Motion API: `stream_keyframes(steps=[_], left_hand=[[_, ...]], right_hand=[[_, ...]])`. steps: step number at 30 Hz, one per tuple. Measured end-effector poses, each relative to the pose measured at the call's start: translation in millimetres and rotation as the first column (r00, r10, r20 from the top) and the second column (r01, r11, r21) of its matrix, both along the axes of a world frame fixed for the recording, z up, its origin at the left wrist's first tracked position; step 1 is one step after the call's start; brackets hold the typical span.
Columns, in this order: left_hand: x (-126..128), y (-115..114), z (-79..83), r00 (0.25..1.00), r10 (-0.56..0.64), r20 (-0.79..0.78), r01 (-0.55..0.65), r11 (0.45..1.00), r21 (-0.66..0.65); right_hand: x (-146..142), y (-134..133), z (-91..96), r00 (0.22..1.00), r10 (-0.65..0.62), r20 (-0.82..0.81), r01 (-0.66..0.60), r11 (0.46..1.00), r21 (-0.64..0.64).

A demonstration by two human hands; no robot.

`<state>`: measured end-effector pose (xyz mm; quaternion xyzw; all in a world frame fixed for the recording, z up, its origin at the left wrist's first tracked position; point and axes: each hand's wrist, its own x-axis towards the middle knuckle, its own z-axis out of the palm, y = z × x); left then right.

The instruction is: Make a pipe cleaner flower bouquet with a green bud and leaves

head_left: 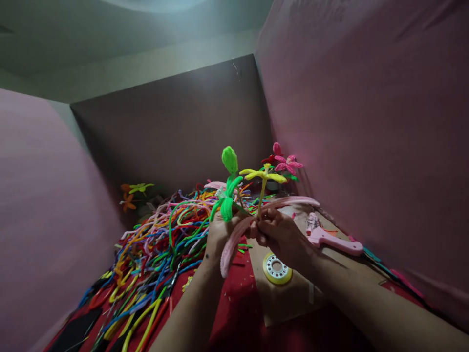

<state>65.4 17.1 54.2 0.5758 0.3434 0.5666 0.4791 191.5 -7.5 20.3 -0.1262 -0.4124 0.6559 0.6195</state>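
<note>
My left hand (219, 229) is closed around the stem of a bright green pipe-cleaner flower (227, 208). A green bud (229, 160) rises above that flower on its own stem. My right hand (276, 229) pinches at the base of a yellow pipe-cleaner flower (264, 176), which stands upright where the two hands meet. A long pink fuzzy leaf (234, 244) curves down over my left wrist, and another pink leaf (298, 201) reaches out to the right behind my right hand. The fingers partly hide where the stems come together.
A heap of colourful pipe cleaners (176, 234) covers the left side. On the brown board (271, 310) to the right lie a yellow-rimmed tape roll (277, 269) and a pink glue gun (337, 242). Finished pink flowers (288, 164) and orange flowers (128, 201) stand at the back, near the walls.
</note>
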Motion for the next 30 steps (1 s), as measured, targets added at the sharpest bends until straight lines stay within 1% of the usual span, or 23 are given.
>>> stream_keyframes(steps=[3, 4, 6, 9, 14, 19, 23, 26, 30], left_hand=[[-3, -6, 3.8, 0.996, -0.083, 0.008, 0.083, 0.996, 0.025], [-3, -8, 4.8, 0.997, -0.074, -0.008, 0.074, 0.997, 0.032], [-4, -11, 5.6, 0.999, -0.010, -0.036, 0.011, 0.999, 0.042], [-3, -12, 2.6, 0.996, 0.072, -0.044, -0.071, 0.997, 0.022], [0, -10, -5.1, 0.997, 0.070, -0.039, -0.073, 0.994, -0.083], [4, -21, -2.0, 0.997, -0.002, -0.083, -0.002, 0.999, -0.046], [9, -28, 2.6, 0.995, 0.030, -0.100, -0.032, 0.999, -0.027], [11, -26, 2.5, 0.993, 0.031, -0.113, -0.033, 0.999, -0.024], [10, -20, -5.8, 0.993, 0.042, -0.110, -0.050, 0.996, -0.070]], right_hand=[[0, 2, -3.0, 1.000, 0.024, 0.009, -0.024, 1.000, 0.014], [0, 2, -3.7, 0.999, 0.032, 0.015, -0.032, 0.999, 0.022], [-1, 1, -4.3, 0.999, 0.032, 0.009, -0.032, 0.999, 0.019], [-2, 0, -4.2, 0.999, 0.012, -0.030, -0.013, 1.000, -0.024], [-1, 2, -5.7, 0.997, 0.001, -0.081, -0.007, 0.997, -0.074], [0, 6, -8.9, 0.991, -0.002, -0.132, -0.006, 0.998, -0.058], [-3, 4, -6.1, 0.989, -0.046, -0.142, 0.030, 0.994, -0.110], [-6, 3, -4.5, 0.988, -0.076, -0.135, 0.065, 0.994, -0.089], [-9, 5, -8.3, 0.993, -0.096, -0.066, 0.093, 0.995, -0.043]])
